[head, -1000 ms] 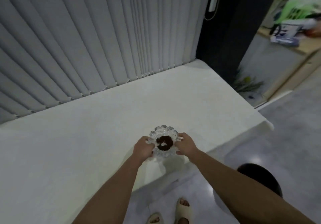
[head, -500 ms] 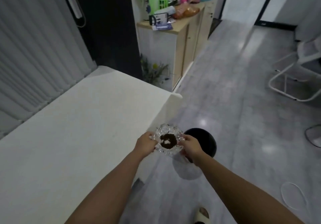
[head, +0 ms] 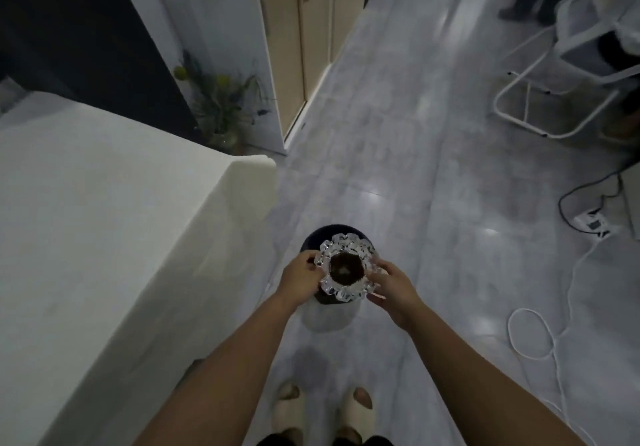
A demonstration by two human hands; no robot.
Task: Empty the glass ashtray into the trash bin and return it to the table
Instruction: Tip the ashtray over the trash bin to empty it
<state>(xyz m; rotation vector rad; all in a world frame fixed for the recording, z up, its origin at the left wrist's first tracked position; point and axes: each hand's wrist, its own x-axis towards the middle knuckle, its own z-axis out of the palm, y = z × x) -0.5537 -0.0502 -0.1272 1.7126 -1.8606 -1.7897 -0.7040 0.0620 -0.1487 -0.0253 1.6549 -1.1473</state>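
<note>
The glass ashtray (head: 346, 289) has a scalloped clear rim and a dark heap of ash in its bowl. It is held level, right over the round trash bin (head: 313, 237) on the floor, which it mostly hides. My left hand (head: 300, 277) grips its left rim and my right hand (head: 393, 284) grips its right rim. The white table (head: 104, 220) lies to the left, apart from the ashtray.
A wooden cabinet (head: 311, 30) and a vase of plants (head: 221, 106) stand beyond the table corner. A white chair frame (head: 554, 75) is at the far right. Cables (head: 540, 328) and a power strip (head: 592, 224) lie on the grey floor. My sandalled feet (head: 322, 411) stand behind the bin.
Both hands have carried the ashtray off the table, rightward, until it hangs over the trash bin. My view has swung from the table to the floor.
</note>
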